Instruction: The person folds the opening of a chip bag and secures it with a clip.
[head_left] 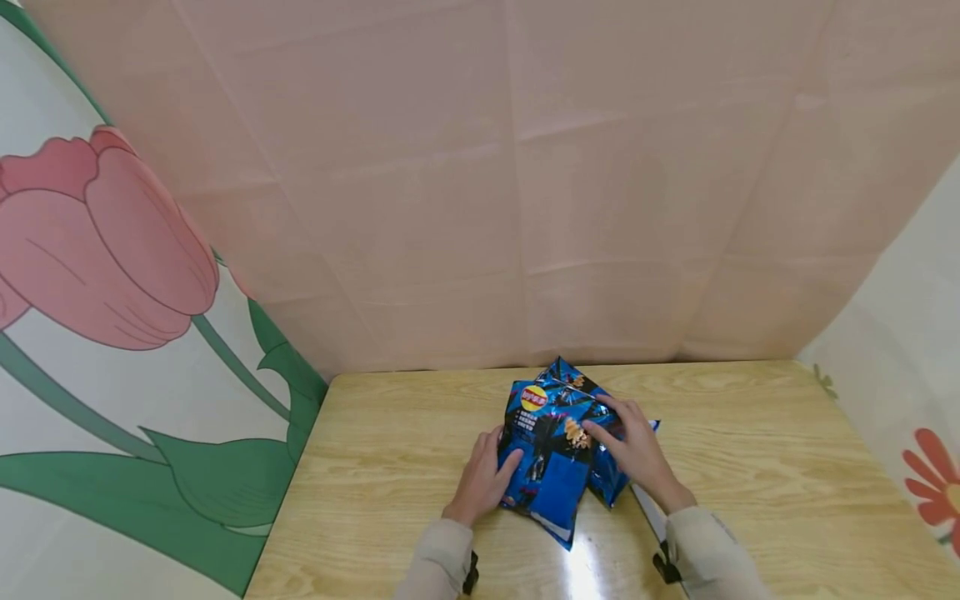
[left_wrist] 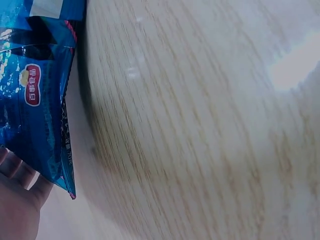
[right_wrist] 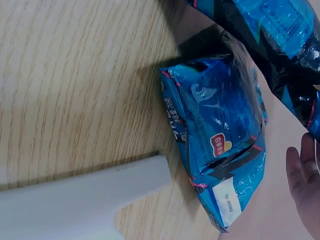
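Note:
A blue bag of potato chips [head_left: 551, 458] with a round yellow-and-red logo is tilted up in front of me. My left hand [head_left: 480, 479] grips its left side, thumb across the front. At its upper right, my right hand [head_left: 641, 450] holds the edge, with the thumb on the front face. Behind it, partly covered, a second blue chip bag [head_left: 609, 479] sits on the table; the right wrist view shows this bag [right_wrist: 215, 115] with a white label near one end. The left wrist view shows fingers [left_wrist: 22, 175] at the front bag's lower edge.
A flat white object with a notched edge [right_wrist: 85, 195] lies on the wooden table [head_left: 390, 442] beside the rear bag, partly under my right forearm. A pink-beige cloth [head_left: 450, 208] hangs behind the table. Painted walls stand at both sides.

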